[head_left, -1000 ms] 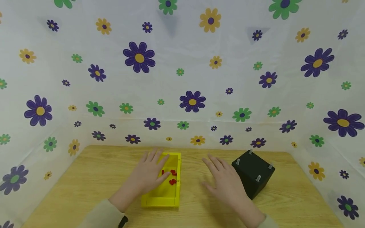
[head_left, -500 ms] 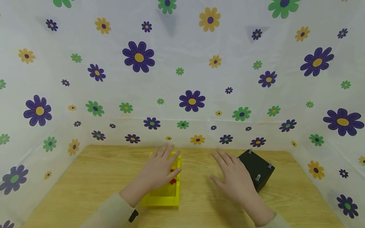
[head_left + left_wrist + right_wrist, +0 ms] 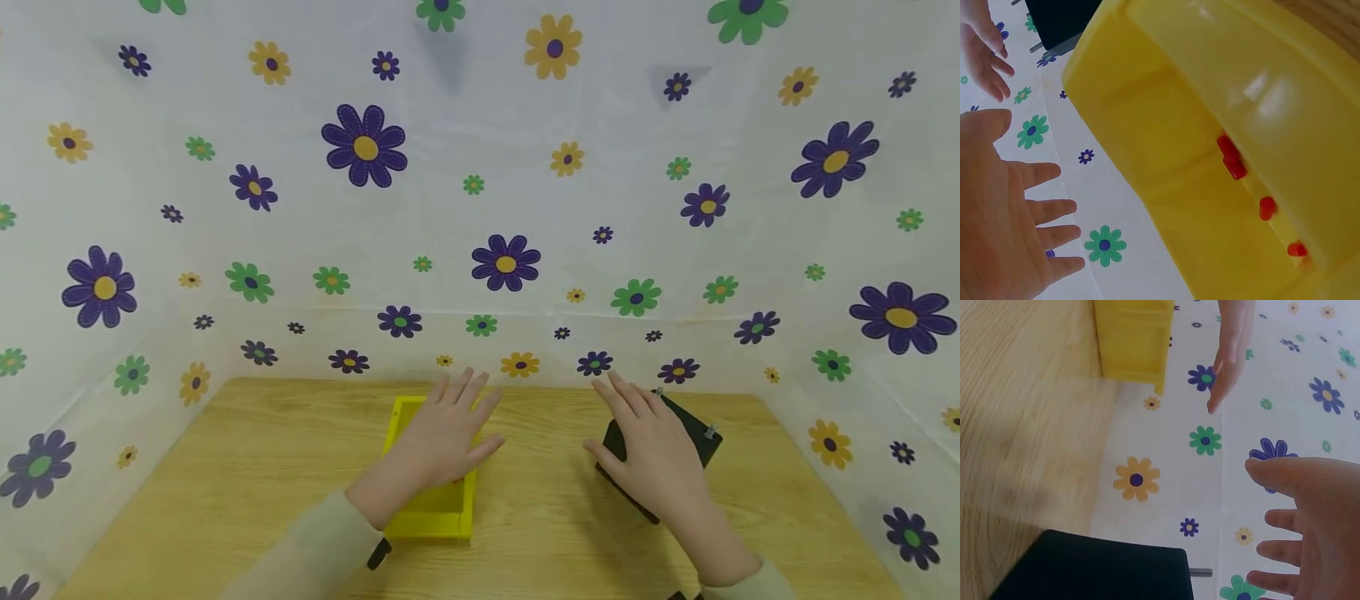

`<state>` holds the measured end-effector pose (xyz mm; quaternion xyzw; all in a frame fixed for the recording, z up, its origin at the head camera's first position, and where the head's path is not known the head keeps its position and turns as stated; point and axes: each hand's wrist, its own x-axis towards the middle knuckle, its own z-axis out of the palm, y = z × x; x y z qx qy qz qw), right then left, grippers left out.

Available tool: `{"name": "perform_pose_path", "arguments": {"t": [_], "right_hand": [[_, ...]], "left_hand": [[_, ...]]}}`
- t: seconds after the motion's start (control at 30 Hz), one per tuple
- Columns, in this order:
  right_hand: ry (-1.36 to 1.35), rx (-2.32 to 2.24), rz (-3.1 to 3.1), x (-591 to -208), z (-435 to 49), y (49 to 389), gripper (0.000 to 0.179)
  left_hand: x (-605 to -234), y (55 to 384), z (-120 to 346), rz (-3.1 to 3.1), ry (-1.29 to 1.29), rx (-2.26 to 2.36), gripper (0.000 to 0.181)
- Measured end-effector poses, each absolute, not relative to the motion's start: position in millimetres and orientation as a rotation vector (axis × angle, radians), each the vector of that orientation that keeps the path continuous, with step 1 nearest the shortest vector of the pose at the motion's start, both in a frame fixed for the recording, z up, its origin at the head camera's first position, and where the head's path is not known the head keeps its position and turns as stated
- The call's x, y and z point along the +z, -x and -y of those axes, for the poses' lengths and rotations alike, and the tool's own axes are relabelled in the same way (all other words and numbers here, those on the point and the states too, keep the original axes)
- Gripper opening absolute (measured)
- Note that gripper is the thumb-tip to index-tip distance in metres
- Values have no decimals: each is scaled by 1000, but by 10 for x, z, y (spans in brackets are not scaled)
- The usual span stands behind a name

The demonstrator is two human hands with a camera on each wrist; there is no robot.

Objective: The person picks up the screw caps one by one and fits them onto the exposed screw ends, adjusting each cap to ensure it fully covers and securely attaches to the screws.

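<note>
My left hand (image 3: 442, 437) hovers, fingers straight and spread, over the yellow bin (image 3: 431, 525) and hides much of it. Small red cylindrical pieces (image 3: 1232, 159) lie along one inner wall of the bin in the left wrist view. My right hand (image 3: 652, 450) is held with straight fingers above the black box (image 3: 688, 425), covering part of it in the head view. Metal pins stand out of the box's top corners; one metal pin (image 3: 1200, 572) also shows in the right wrist view. Neither hand holds anything.
Bin and box stand on a wooden table (image 3: 285, 467), with bare wood between them. A white sheet with printed flowers (image 3: 450, 225) closes off the back and both sides.
Both hands have drifted to the right and slightly farther away, fingers still spread. The right hand now covers more of the black box, and the left hides nearly all the red pieces.
</note>
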<state>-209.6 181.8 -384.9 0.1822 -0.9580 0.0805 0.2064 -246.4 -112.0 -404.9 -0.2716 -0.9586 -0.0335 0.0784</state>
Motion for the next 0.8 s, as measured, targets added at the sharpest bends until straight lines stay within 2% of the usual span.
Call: {"name": "perform_pose_path", "arguments": {"t": [0.8], "right_hand": [[-380, 317, 2712, -3781, -2339, 2010, 80]], "left_hand": [[-3982, 2485, 582, 2788, 918, 30, 64]]}}
